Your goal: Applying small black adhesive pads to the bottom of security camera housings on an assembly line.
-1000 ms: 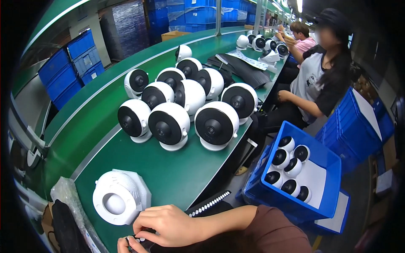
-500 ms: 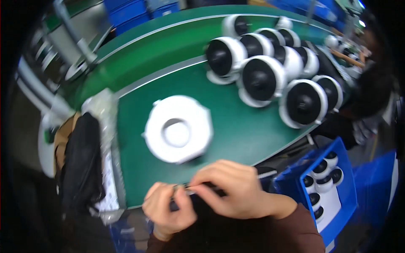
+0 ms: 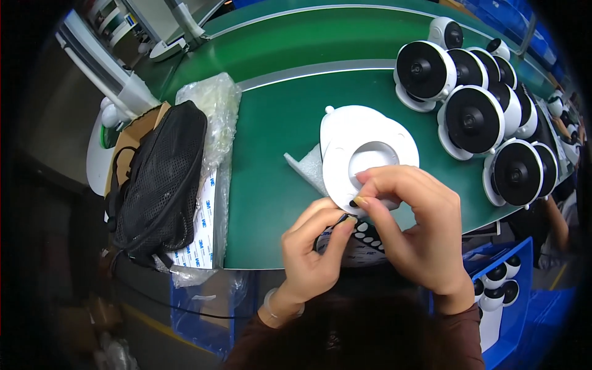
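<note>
A white, rounded device base point(image 3: 342, 139) with a round recess lies on a piece of white foam point(image 3: 307, 168) in front of me. My right hand point(image 3: 419, 225) is at its near edge, fingers curled. A small black round pad point(image 3: 353, 203) sits at the thumb tip, against the base. My left hand point(image 3: 317, 250) is closed, thumb and index finger pinching a thin black strip just below that edge. Beneath my hands is a black sheet with white oval spots point(image 3: 370, 237), partly hidden by them.
Several white cameras with black round fronts point(image 3: 475, 119) stand at the right. A blue bin point(image 3: 523, 277) with smaller ones is at lower right. At left lie a black mesh bag point(image 3: 163, 182), a cardboard box point(image 3: 132, 132) and plastic wrap point(image 3: 216, 111) over printed sheets.
The view has shifted, so the table's things sit differently in it. My right hand has parted from my left and moved to the base's near edge. Foam now shows beneath the base.
</note>
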Demonstrator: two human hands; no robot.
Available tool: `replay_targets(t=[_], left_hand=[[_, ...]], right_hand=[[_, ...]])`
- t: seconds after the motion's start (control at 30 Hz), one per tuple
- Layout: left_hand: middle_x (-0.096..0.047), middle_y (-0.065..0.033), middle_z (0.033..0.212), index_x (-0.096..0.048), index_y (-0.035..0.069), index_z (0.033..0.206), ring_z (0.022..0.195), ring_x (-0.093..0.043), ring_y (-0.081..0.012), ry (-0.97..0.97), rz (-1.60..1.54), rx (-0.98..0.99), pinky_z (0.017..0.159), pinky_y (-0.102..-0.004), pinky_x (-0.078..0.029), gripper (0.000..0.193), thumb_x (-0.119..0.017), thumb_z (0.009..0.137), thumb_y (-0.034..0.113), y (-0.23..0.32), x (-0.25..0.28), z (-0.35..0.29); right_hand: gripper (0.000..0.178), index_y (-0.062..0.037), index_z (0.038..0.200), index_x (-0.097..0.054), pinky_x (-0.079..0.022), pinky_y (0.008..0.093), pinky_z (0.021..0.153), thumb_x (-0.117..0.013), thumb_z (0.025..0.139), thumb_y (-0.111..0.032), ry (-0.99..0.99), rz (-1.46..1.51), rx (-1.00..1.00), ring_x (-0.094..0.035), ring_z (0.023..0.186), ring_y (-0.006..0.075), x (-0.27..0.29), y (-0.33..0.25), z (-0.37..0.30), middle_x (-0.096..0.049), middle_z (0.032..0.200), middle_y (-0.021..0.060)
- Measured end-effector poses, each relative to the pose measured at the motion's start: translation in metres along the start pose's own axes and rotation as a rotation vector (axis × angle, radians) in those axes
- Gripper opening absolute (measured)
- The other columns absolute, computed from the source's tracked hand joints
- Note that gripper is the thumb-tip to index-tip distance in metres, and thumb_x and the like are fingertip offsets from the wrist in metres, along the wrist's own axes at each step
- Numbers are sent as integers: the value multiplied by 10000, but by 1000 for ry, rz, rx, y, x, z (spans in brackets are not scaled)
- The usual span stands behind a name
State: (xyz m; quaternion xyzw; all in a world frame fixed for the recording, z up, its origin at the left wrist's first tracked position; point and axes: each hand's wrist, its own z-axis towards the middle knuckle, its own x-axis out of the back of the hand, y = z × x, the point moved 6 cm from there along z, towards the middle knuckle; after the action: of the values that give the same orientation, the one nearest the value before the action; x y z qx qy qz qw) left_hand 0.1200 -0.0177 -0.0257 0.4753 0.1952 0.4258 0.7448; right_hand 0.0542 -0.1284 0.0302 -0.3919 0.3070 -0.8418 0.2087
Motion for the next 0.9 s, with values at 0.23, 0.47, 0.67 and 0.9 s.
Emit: replay_targets(t=[0.23,0.47,0.67,0.9], left_hand=[[-587,-105,865,-570,-73,844,753,-529,-123,14,-26,15,673,-216,-412,63,-541,789,-63,-1,-1,1],[-596,-118,870,-582,-63,863,755,-559,-135,10,-19,-29,672,-220,-436,87,-564,779,-64,-3,1,0],[-597,-124,869,-590,-55,884,737,-579,-144,-7,-11,-56,660,-218,-452,117,-576,769,-72,-1,0,1],[-593,-121,863,-585,-56,874,732,-577,-145,1,18,-38,640,-216,-447,121,-576,756,-83,0,3,-1]], right_hand=[[94,14,773,-585,-432,219,579,-627,697,53,-3,-60,-7,-551,614,133,-7,-2,3,-610,742,87],[84,17,752,-576,-409,210,557,-624,695,56,-6,-99,8,-527,593,116,-9,-2,3,-593,715,74],[88,13,742,-574,-409,213,557,-627,686,56,-7,-78,8,-525,589,121,-6,-1,4,-585,694,71],[92,13,730,-560,-406,205,542,-628,688,58,2,-143,56,-513,561,109,-11,-5,4,-580,681,66]])
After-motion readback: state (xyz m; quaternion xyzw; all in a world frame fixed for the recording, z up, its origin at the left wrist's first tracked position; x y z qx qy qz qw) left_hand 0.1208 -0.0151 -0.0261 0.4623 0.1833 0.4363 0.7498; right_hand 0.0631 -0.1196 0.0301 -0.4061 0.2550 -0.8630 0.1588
